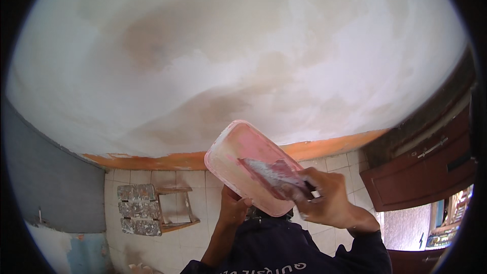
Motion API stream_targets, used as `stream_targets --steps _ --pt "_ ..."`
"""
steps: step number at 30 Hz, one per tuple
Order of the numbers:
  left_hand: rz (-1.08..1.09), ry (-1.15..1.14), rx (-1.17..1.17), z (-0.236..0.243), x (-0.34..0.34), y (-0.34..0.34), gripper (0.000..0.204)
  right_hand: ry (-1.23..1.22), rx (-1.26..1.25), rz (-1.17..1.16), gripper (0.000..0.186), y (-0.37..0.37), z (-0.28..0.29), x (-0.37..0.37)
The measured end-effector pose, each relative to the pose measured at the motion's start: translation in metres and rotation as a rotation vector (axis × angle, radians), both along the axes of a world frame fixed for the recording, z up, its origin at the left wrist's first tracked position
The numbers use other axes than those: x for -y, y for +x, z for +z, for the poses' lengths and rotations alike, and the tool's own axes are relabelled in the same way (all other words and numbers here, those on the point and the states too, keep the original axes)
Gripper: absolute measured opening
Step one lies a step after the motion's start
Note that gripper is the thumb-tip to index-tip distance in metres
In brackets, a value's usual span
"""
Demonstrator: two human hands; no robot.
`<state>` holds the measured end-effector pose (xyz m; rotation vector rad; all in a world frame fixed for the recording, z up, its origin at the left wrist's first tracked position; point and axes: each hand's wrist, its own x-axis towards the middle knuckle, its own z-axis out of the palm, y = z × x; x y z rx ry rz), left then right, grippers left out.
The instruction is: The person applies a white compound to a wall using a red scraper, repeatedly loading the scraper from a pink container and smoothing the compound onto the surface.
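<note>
My left hand (234,209) is closed on the near left edge of a pink plastic tub (231,165), which tilts in front of my chest. Pale smears coat the tub's inside and rim. In my right hand (327,200) is a putty knife (265,173), its blade lying over the inside of the tub and carrying whitish-grey putty. My fingers wrap its handle and hide most of it. Beyond the tub rises a wall (218,71) with white coating and uneven brownish patches.
An orange strip (187,161) runs along the wall's foot above the tiled floor (195,213). A paint-spattered wooden stool (139,208) stands at the left, near a grey panel (56,172). To the right is a brown door (418,165) beside a bright opening.
</note>
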<state>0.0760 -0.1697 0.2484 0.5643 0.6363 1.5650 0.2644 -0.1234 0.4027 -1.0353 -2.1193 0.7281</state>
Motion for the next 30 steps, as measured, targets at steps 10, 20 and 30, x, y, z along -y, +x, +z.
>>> stream_targets --steps 10,20,30 --pt "0.040 -0.042 -0.063 -0.005 0.007 -0.003 0.085 -0.073 0.009 0.016 0.023 -0.019 -0.028 0.002" --pt "0.023 -0.007 -0.020 -0.014 0.009 -0.007 0.086 -0.089 -0.023 0.011 0.019 -0.023 -0.030 0.003" --pt "-0.019 0.002 -0.104 -0.012 0.010 -0.002 0.092 0.078 -0.015 0.015 0.016 -0.036 -0.049 0.009"
